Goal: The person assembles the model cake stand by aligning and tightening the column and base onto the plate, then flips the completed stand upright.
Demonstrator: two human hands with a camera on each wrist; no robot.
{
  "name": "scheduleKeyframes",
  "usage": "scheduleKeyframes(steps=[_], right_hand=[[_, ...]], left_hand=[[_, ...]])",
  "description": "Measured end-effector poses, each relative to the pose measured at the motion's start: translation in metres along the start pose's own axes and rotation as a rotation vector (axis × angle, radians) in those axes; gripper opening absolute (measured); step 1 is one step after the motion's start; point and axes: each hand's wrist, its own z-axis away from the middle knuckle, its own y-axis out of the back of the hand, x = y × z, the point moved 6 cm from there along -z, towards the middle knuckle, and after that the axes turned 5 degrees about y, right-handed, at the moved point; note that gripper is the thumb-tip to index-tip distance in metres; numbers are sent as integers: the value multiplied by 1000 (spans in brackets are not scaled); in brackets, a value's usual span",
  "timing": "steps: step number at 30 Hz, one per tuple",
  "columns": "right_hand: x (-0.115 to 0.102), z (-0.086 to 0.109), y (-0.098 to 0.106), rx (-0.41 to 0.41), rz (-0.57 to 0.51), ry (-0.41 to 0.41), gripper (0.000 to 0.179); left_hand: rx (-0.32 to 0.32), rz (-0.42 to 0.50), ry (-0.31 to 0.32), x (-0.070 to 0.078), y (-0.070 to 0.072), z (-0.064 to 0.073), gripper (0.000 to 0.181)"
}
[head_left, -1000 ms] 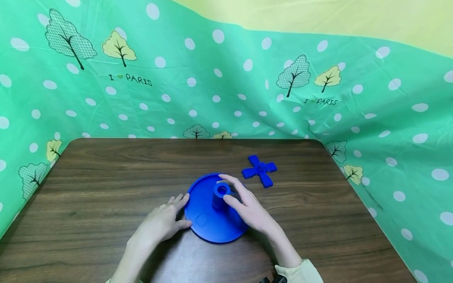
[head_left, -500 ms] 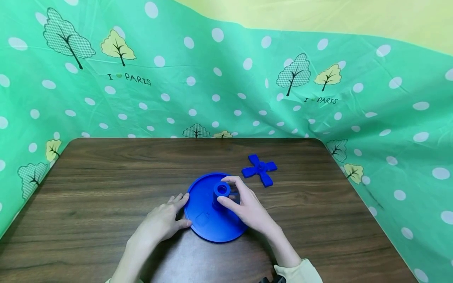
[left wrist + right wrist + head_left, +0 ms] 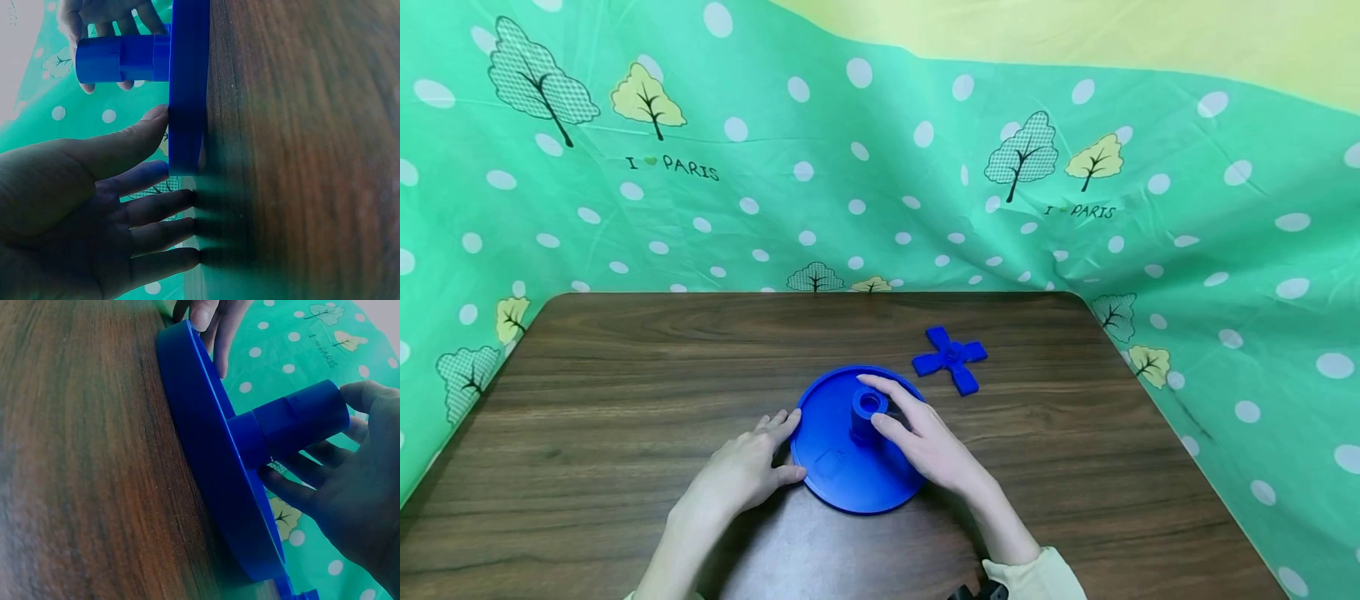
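Observation:
A round blue disc (image 3: 835,492) with a raised rim lies flat on the table, and a hollow blue tube (image 3: 863,427) stands upright from its middle. My left hand (image 3: 741,471) rests at the disc's left side, thumb and index fingertip against the rim. In the left wrist view the other fingers (image 3: 164,233) stretch down beside it, nearly straight. My right hand (image 3: 932,442) is round the tube, thumb at its top on the near side and index finger arching past the far side. The right wrist view shows the tube (image 3: 300,419) wider above a narrower collar, with fingers behind it.
A blue four-bladed piece (image 3: 952,358) lies on the table just behind and right of the disc. The brown wooden table (image 3: 625,358) ends at a green dotted cloth (image 3: 880,183) that hangs at the back and sides.
My right fingers first drew in close round the tube, then loosened, index finger reaching further over the far side. My left hand and the disc stay in place.

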Motion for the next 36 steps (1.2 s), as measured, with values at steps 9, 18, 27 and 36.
scheduleKeyframes(steps=[9,18,27,36], right_hand=[[4,1,1,84,31,-32,48],[1,1,1,36,16,8,56],[-1,1,1,26,15,-7,44],[2,1,1,97,14,-57,55]], left_hand=[[0,-5,7,0,-1,-1,75],[6,0,0,0,0,0,75],[-13,-2,16,0,-1,0,75],[-20,-3,24,0,-1,0,75]])
